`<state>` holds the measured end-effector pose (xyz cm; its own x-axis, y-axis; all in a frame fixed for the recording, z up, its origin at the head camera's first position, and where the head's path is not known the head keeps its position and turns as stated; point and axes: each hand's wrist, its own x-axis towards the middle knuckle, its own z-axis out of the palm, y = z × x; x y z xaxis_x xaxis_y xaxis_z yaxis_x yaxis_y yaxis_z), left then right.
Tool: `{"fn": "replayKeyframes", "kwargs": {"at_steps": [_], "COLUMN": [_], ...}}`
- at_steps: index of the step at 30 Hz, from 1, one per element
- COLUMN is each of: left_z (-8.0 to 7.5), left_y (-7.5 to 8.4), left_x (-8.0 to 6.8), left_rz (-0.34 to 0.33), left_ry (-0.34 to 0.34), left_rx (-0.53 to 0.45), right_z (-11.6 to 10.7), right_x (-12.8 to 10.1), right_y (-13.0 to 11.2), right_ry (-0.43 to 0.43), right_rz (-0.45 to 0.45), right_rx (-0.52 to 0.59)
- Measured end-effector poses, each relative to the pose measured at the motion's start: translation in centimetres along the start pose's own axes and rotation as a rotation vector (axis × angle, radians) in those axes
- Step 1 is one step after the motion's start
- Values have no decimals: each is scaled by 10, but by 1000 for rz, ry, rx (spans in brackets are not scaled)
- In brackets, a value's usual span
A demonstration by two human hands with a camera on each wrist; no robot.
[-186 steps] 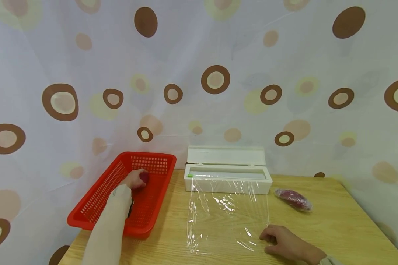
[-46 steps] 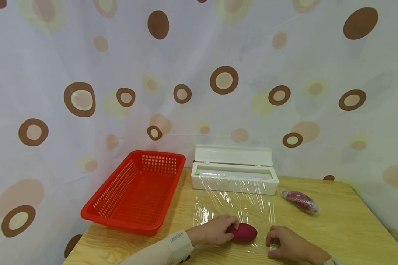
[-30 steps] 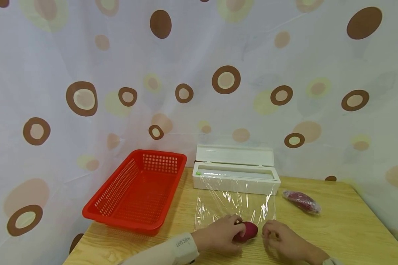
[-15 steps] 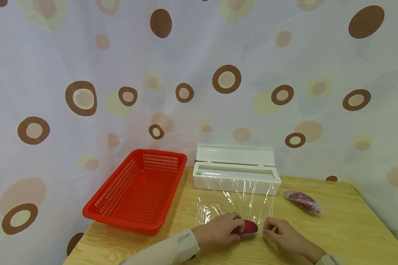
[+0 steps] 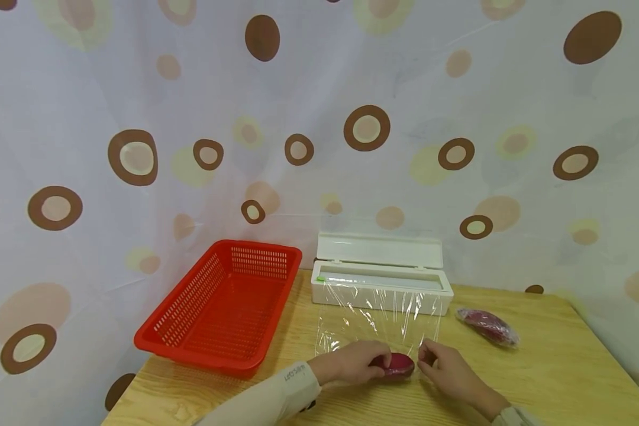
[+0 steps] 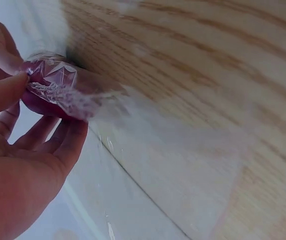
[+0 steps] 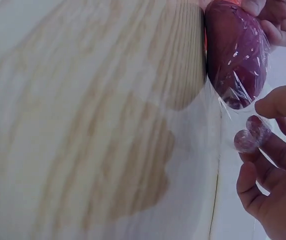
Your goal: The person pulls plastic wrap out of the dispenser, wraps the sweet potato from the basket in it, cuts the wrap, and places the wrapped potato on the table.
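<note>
A smooth purple-red sweet potato (image 5: 399, 364) lies at the near end of a sheet of clear plastic wrap (image 5: 370, 319), with film drawn over its skin. My left hand (image 5: 355, 362) grips its left end, thumb and fingers round it; the left wrist view shows crinkled film over the sweet potato (image 6: 50, 106) there. At the other end, my right hand (image 5: 449, 370) pinches the wrap. In the right wrist view, film stretches over two fingertips of the right hand (image 7: 278, 165), close to the wrapped tip of the sweet potato (image 7: 238, 60).
Behind stands a white wrap dispenser (image 5: 380, 297) with its lid raised, the film running out toward me. A red plastic basket (image 5: 218, 355) sits at left. At right lies another sweet potato (image 5: 488, 327) in wrap. A patterned curtain (image 5: 319, 89) hangs behind the wooden table (image 5: 554, 367).
The left hand brought the sweet potato from the basket onto the wrap. Film now covers it as it is turned. The right hand has moved in leftward beside it.
</note>
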<state>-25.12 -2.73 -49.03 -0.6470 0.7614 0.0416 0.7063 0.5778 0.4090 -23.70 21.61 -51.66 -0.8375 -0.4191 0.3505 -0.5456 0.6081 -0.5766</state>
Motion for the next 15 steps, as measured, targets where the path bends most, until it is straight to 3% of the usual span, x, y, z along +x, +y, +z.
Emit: {"fn": "replayKeyframes", "kwargs": {"at_steps": [7, 15], "left_z": [-3, -11], "left_y": [0, -4], "left_x": [3, 5], "left_rz": [-106, -140], "left_ry": [-23, -59], "left_rx": [-162, -272], "right_z": [10, 11], "right_x": [7, 11], "right_y": [-5, -14], "right_ry": [121, 21], "right_rz": [-181, -81], "right_rx": [-14, 54]}}
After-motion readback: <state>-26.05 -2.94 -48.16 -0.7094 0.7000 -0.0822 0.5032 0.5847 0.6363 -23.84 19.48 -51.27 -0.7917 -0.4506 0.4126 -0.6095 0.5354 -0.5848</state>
